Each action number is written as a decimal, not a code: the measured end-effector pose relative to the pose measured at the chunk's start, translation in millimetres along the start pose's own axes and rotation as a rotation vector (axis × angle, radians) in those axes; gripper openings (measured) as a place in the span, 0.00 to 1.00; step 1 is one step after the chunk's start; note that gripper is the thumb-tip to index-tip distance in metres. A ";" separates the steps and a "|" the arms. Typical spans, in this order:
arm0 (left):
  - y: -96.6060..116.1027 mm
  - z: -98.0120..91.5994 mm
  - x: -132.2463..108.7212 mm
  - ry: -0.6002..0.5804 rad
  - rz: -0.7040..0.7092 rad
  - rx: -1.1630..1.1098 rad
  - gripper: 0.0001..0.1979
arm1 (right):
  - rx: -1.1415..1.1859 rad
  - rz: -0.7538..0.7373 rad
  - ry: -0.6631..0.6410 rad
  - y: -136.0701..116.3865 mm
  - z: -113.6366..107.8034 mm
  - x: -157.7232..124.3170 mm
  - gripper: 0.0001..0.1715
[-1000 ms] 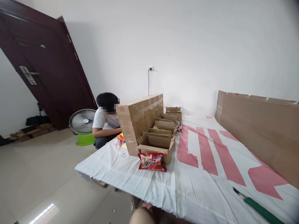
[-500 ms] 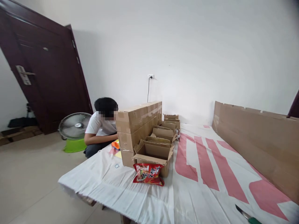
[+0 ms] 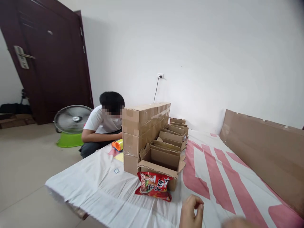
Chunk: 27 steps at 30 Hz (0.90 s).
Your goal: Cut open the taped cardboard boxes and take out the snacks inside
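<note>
My left hand (image 3: 191,211) has come in at the bottom edge over the cloth, its fingers curled in toward the thumb with nothing visible between them. Right of it, only a blurred strip of my right hand (image 3: 239,222) shows, its fingers not discernible. Nearest to my left hand, though apart from it, a red food packet (image 3: 155,186) leans on the front of an open cardboard box (image 3: 158,161). Behind that box runs a row of more open boxes (image 3: 169,138).
Taped closed cartons (image 3: 131,126) form a wall left of the open boxes. A person (image 3: 102,126) crouches beyond the table's left side, near an orange and yellow tape dispenser (image 3: 118,145). A cardboard sheet (image 3: 263,152) stands along the right. A fan (image 3: 73,118) stands on the floor.
Both my hands have entered at the bottom. The view has shifted, and the green-handled knife seen earlier at the lower right no longer shows. The packet still leans on the box.
</note>
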<state>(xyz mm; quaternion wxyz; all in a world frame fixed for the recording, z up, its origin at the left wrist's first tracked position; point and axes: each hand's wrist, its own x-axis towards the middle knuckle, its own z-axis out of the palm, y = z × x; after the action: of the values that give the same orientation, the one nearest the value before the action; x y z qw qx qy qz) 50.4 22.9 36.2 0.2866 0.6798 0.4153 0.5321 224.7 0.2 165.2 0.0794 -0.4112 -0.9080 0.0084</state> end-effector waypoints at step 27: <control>-29.5 49.7 1.5 -0.408 0.167 0.466 0.09 | -0.409 0.111 -0.020 -6.5 4.0 313.5 0.17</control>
<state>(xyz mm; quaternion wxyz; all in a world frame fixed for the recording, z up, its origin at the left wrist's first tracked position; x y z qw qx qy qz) 90.7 41.2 -1.0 0.1559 0.8517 0.4027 0.2969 15.8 230.6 204.8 -0.0153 -0.4683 -0.8674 -0.1675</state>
